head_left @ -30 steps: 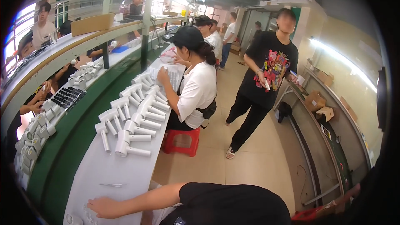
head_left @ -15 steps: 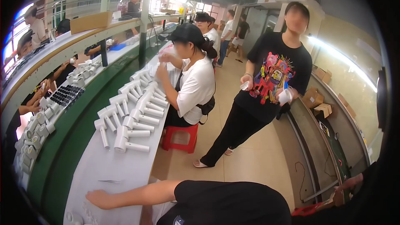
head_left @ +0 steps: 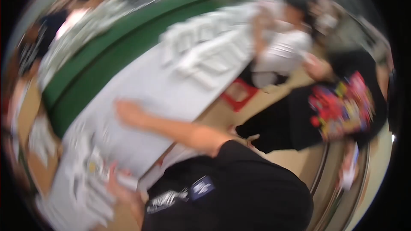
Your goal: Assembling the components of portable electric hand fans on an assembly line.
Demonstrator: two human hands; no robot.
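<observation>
My right hand [head_left: 128,112] is over the white table, with the arm stretched across it. Motion smears its fingers, and I cannot make out anything in them. Lower in the view, my left hand [head_left: 119,188] is closed around the handle of a white hair dryer housing [head_left: 130,182]. The round end of that housing points toward more white parts [head_left: 79,162], too blurred to tell apart. Small clear pieces [head_left: 102,130] seem to lie between those parts and my right hand.
Rows of white hair dryer housings [head_left: 209,47] cover the far table. A co-worker in white [head_left: 284,53] sits there by a red stool [head_left: 239,95]. Another person in black [head_left: 342,102] stands at the right. A green belt [head_left: 98,64] runs beyond the table; a cardboard box [head_left: 40,167] is at left.
The view has swung down and left, blurring everything. My left hand with the housing has come into view. The standing person has come closer and leans toward the lower right.
</observation>
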